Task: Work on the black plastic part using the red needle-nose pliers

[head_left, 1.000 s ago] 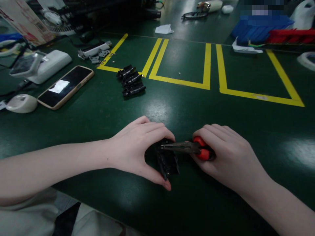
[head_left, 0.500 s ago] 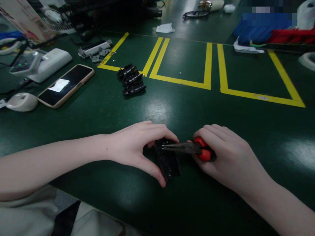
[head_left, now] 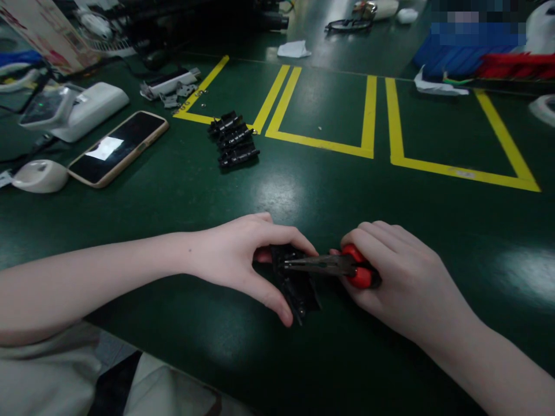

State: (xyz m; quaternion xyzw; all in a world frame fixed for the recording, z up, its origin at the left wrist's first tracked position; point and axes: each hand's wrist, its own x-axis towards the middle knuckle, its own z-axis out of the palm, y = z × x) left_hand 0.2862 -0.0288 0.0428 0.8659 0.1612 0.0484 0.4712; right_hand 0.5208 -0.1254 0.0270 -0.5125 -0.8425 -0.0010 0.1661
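Left hand (head_left: 236, 252), fingers bowed wide around the part (head_left: 300, 292), should brace it; right hand (head_left: 396, 268), clenched round pliers (head_left: 325, 264), should work gently.

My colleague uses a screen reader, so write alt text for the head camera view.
Left hand around a black part, right hand holding red-handled pliers with tips at that part, over a dark green tabletop. Beyond lie three black pieces, a phone and yellow tape outlines.
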